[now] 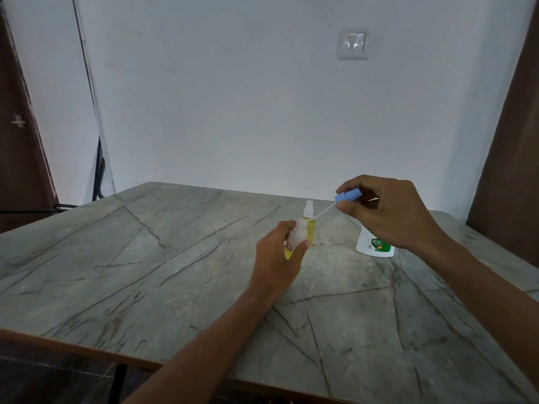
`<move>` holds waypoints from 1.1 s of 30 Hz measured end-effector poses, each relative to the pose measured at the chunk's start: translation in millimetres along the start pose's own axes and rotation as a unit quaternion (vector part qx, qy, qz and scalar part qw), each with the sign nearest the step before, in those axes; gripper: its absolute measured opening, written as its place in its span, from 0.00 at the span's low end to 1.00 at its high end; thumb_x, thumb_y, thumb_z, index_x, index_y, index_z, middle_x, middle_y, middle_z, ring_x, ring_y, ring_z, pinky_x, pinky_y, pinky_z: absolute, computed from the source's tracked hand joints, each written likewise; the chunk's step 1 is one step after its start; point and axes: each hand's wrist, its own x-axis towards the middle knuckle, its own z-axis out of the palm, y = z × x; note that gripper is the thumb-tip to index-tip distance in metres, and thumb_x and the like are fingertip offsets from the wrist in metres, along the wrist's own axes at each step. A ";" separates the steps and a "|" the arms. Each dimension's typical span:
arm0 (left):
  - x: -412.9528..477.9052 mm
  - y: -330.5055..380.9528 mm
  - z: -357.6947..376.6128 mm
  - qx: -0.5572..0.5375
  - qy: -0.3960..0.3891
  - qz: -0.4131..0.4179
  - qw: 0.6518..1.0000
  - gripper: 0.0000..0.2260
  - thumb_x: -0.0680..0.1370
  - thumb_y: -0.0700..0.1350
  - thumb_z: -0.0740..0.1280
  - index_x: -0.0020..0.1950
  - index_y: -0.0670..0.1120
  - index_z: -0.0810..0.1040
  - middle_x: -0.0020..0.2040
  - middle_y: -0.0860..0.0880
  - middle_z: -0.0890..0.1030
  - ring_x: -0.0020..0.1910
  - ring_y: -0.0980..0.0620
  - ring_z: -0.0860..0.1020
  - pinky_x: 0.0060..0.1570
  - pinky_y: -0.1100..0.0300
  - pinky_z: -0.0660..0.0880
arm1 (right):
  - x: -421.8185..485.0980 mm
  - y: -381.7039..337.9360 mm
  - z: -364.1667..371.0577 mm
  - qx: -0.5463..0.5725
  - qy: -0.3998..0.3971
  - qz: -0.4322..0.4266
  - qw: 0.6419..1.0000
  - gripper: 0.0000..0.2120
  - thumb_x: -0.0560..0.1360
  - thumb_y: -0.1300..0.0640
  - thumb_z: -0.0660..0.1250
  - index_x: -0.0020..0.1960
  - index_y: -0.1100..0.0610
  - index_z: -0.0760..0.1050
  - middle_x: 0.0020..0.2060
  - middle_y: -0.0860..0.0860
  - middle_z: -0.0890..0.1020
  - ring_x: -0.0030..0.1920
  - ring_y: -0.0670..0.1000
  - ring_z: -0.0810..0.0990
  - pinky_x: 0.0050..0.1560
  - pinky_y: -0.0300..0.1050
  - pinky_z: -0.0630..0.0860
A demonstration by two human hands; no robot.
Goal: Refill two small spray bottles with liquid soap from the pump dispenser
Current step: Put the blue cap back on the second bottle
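My left hand (280, 259) grips a small translucent spray bottle (297, 237) with its neck uncovered and a little yellow liquid at the bottom, tilted above the marble table (145, 258). My right hand (388, 212) pinches the blue spray cap (348, 196), lifted off to the upper right; its white dip tube (322, 213) slants down toward the bottle's mouth. Behind the held bottle stands a second small spray bottle (309, 221), capped, with yellow liquid inside. A white soap bottle with a green label (374, 244) stands under my right hand, its top hidden by the hand.
The table meets a white wall carrying a switch plate (353, 43). A dark wooden panel (507, 170) rises at the right, and a dark door (20, 141) stands at the left. The table's wooden front edge (87, 349) runs along the bottom.
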 end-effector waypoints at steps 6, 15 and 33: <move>-0.2 3.6 0.7 0.014 -0.006 0.017 1.000 0.18 0.74 0.51 0.71 0.61 0.46 0.74 0.55 0.50 0.80 0.46 0.61 0.75 0.43 0.77 0.70 | 5.2 -1.7 7.1 -0.030 -0.023 -0.031 0.999 0.08 0.71 0.55 0.75 0.50 0.54 0.83 0.43 0.45 0.84 0.41 0.44 0.82 0.46 0.36 0.77; -0.8 7.2 1.7 0.030 -0.011 0.030 0.999 0.20 0.74 0.53 0.70 0.61 0.45 0.74 0.55 0.49 0.81 0.45 0.62 0.74 0.41 0.81 0.68 | 27.0 -10.1 19.3 -0.047 -0.157 -0.072 0.984 0.10 0.69 0.58 0.77 0.49 0.52 0.81 0.41 0.46 0.83 0.39 0.44 0.81 0.44 0.39 0.78; -1.8 7.6 0.1 0.031 0.004 0.065 0.997 0.16 0.74 0.51 0.71 0.58 0.45 0.76 0.49 0.51 0.82 0.41 0.60 0.75 0.42 0.74 0.69 | 38.1 -5.1 40.7 -0.114 -0.210 -0.043 0.970 0.09 0.71 0.48 0.74 0.41 0.53 0.81 0.32 0.47 0.81 0.32 0.46 0.77 0.32 0.36 0.70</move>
